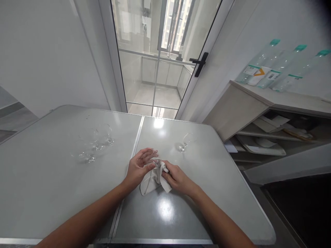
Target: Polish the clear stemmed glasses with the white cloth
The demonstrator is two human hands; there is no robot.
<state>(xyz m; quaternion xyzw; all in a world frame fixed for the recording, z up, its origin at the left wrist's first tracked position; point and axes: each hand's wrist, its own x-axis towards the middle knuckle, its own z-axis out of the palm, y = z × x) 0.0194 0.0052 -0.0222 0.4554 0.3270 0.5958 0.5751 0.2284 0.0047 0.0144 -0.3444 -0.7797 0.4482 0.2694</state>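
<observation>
My left hand (pixel 141 165) is curled around a small clear glass (pixel 156 161) held above the middle of the table, thumb on the near side. My right hand (pixel 176 175) grips a white cloth (pixel 155 181) and presses part of it against the glass. The rest of the cloth hangs down below both hands. Much of the glass is hidden by fingers and cloth, and its full shape is hard to make out. Another clear glass (pixel 182 147) rests farther back to the right. On the left half of the table several more clear glasses (pixel 98 147) sit close together.
The grey-green table (pixel 62 196) has a metal seam (pixel 138 132) across it. Behind it stands a glass door (pixel 155 79) with a black handle (pixel 199 64). On the right, a wooden shelf unit (pixel 248 100) carries clear bottles (pixel 289 70) with green caps.
</observation>
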